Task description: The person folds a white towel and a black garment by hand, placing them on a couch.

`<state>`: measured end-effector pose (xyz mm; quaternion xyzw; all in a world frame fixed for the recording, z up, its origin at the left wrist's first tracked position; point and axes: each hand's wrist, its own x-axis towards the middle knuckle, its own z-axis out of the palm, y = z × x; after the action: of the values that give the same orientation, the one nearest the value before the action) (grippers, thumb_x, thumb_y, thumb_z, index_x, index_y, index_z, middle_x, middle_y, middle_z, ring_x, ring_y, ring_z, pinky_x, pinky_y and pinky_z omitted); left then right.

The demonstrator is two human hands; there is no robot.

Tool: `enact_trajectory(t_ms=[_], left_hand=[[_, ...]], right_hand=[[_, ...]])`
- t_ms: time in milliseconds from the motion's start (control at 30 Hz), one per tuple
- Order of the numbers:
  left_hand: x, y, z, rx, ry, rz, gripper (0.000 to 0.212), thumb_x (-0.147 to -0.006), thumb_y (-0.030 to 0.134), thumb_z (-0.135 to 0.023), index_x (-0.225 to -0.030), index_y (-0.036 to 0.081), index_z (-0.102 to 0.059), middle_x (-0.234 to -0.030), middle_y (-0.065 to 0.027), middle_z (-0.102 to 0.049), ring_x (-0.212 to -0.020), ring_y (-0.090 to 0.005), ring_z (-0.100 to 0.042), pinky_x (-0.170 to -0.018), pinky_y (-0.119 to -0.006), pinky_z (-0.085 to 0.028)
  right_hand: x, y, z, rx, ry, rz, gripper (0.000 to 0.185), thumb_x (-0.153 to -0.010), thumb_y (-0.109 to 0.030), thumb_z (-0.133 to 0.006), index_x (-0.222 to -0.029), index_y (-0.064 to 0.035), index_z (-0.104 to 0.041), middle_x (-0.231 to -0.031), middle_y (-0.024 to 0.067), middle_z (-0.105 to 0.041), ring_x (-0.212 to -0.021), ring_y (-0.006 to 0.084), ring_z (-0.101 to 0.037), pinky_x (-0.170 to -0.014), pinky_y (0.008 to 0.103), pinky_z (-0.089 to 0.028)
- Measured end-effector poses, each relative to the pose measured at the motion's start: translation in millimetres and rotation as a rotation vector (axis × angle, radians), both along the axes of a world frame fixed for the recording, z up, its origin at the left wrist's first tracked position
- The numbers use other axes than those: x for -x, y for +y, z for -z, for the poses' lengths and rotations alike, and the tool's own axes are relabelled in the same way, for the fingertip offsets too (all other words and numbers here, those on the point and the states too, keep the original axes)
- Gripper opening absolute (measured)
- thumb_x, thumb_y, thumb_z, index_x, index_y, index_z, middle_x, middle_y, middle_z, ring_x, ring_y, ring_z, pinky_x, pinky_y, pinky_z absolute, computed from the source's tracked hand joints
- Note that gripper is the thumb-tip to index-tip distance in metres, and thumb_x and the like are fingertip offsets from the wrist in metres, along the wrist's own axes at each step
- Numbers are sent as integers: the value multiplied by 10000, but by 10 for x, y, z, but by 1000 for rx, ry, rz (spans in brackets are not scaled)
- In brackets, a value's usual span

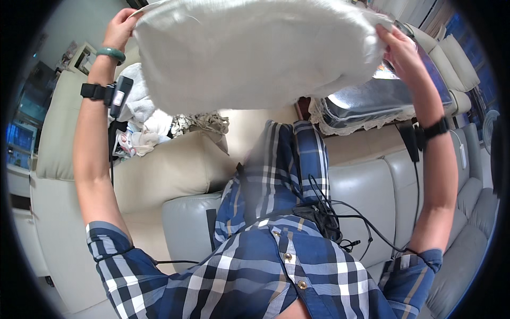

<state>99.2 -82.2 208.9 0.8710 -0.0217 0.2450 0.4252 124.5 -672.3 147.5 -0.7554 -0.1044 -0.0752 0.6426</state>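
A large white cloth (247, 60) is spread in the air before me, its upper edge cut off by the top of the view. My left hand (119, 28) pinches its left corner between thumb and fingers. At the opposite end, my right hand (398, 50) grips the right corner. The cloth sags between both hands and hides much of what lies beyond it. A green bangle (111, 55) circles my left wrist. Strapped to the left forearm is a black device (120, 95); a similar black device (410, 139) sits on the right forearm.
White cloths and garments (137, 95) lie heaped on the cream sofa (167, 171) to the left. A table with a lace-edged cover (366, 103) stands ahead on the right. I sit on a grey leather sofa (358, 183). Black cables (370, 227) trail beside my waist.
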Motion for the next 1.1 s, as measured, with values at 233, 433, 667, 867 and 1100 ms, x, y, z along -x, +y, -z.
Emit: enact_trajectory(t_ms=[233,433,667,867,1100], left_hand=[[397,251,126,-115,-154,-164,87,-871,204,-605,-874,118,-613,-777,67,-568,-698,-32,-497,-593,-208,-408],[548,570,281,-154,-175,-162,109,-880,186,-605,-901,79,-617,-754,58,-537,-671,-40,-459,-579,-200,-385],[432,552,288,-42,-313,-232,137,-877,165,-604,-959,55,-602,-835,16,-577,-735,-66,-512,-609,-211,-424],[312,720,300,-289,-31,-328,163,-847,206,-618,-864,47,-585,-742,5,-576,-616,-76,-491,-557,-241,-419],[269,-458,296,-118,32,156,542,-819,198,-630,-1305,67,-428,-1271,-113,-501,-1206,-192,-433,-1012,-324,-318]], right_hand=[[-292,517,51,96,-69,-150,274,-890,-304,-574,-1066,-103,-630,-887,-9,-619,-812,96,-555,-735,288,-446],[-183,868,-225,371,-50,-100,239,-883,-67,-443,-1025,-32,-633,-904,6,-622,-782,117,-562,-667,250,-457],[-518,728,-184,237,-385,-275,291,-880,-95,-425,-1103,-56,-609,-886,36,-618,-786,137,-562,-657,279,-470],[-368,839,-305,79,-238,-180,206,-896,-168,-479,-974,-32,-612,-805,22,-585,-756,135,-532,-663,287,-439],[-112,1432,-481,143,-154,-316,189,-879,-152,-497,-905,-28,-638,-747,55,-593,-677,127,-533,-593,282,-422]])
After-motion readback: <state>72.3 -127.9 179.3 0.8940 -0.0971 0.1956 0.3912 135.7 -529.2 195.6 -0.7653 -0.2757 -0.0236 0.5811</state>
